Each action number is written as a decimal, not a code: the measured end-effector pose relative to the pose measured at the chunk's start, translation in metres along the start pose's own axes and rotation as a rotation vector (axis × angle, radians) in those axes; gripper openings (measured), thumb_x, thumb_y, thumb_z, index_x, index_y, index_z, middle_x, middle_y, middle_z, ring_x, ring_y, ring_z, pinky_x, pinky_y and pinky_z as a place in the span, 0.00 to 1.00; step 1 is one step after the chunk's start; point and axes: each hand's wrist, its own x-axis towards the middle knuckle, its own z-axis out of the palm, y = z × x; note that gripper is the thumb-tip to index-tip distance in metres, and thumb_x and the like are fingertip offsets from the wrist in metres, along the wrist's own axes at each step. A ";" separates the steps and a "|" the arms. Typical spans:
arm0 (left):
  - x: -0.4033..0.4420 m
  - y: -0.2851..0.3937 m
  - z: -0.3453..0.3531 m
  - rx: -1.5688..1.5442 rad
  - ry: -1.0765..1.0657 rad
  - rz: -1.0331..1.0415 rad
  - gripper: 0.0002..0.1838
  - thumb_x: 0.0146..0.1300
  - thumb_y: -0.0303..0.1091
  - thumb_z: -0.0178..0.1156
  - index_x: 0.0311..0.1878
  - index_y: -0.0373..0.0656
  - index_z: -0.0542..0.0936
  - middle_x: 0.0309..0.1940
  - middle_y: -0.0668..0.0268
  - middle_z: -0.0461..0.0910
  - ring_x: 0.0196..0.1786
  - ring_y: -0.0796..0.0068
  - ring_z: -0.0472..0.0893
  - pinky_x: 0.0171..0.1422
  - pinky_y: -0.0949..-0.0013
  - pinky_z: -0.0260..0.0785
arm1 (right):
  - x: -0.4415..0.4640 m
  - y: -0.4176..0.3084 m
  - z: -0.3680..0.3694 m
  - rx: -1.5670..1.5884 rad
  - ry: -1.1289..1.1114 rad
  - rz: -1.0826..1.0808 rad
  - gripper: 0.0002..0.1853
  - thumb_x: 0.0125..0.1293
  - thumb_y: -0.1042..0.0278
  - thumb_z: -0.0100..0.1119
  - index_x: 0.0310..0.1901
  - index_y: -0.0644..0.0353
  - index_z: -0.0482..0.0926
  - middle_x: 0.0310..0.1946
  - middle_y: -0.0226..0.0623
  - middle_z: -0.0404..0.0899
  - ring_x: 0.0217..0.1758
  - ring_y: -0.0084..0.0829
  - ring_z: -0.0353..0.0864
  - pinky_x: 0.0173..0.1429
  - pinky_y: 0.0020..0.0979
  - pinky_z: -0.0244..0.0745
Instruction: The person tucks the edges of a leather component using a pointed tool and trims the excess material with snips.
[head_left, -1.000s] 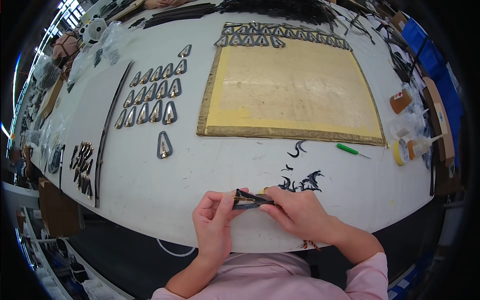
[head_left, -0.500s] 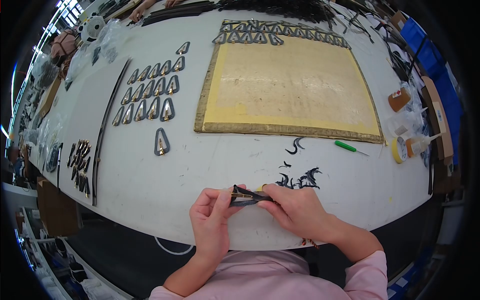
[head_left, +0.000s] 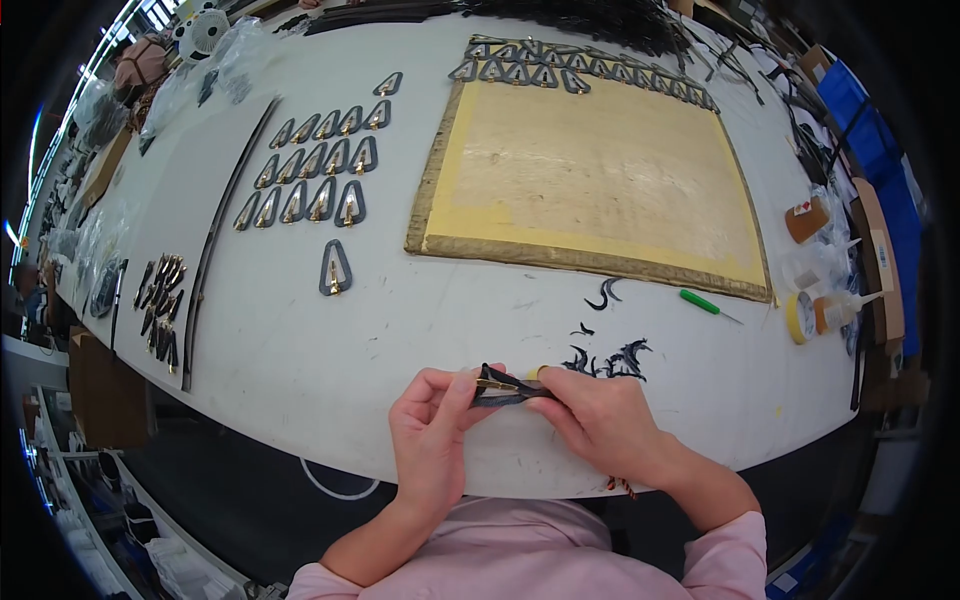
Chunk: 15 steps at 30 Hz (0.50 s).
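Near the table's front edge, my left hand (head_left: 432, 425) pinches one end of a dark triangular strap loop with gold-coloured hardware (head_left: 503, 388). My right hand (head_left: 612, 420) is closed on the loop's other end, between thumb and fingers. A small bit of yellow shows by the right fingertips; what it is I cannot make out. Curved black trimmings (head_left: 620, 360) lie just beyond the right hand. To the left, similar finished-looking triangular loops (head_left: 335, 157) lie in rows, with one loop (head_left: 336, 268) apart, closer to me.
A yellow-edged board (head_left: 590, 170) carries more loops along its far side. A green-handled awl (head_left: 705, 302), a tape roll (head_left: 801, 318) and a glue bottle (head_left: 835, 314) lie at right. Small black-and-gold pieces (head_left: 163, 310) rest on a grey sheet (head_left: 190, 200) at left.
The camera view has shifted slightly, so the table items sit a little differently in it. Both hands keep their hold on the loop, with little visible change.
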 end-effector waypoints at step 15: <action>0.001 0.001 -0.002 -0.065 -0.017 -0.041 0.07 0.69 0.30 0.56 0.38 0.35 0.75 0.42 0.52 0.83 0.45 0.70 0.83 0.52 0.66 0.78 | -0.001 0.001 0.002 -0.074 0.003 -0.033 0.09 0.66 0.62 0.59 0.40 0.56 0.74 0.20 0.31 0.73 0.17 0.32 0.75 0.19 0.32 0.67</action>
